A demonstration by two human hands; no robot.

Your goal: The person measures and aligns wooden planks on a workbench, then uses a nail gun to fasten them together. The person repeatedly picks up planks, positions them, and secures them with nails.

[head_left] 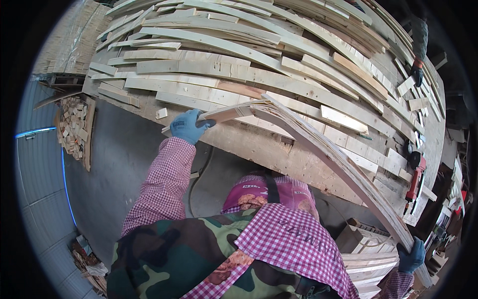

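Note:
A long stack of thin wooden strips [323,149] stretches across in front of me, over the near edge of the table. My left hand [190,126], in a blue glove, is closed round its left end. My right hand [411,255], also blue-gloved, grips it near the other end at lower right. The stack looks bent in the middle, where several layers show at its edge. Beneath and beyond it, many loose wooden strips [194,70] cover the wooden table [271,154]. A small wood block [161,113] lies by my left hand.
A red and black power tool [416,182] lies at the table's right end. Another person's gloved hand [417,72] is among strips at the far right. Offcuts fill a wooden bin [74,127] at left. More boards [371,266] are stacked beside me at lower right.

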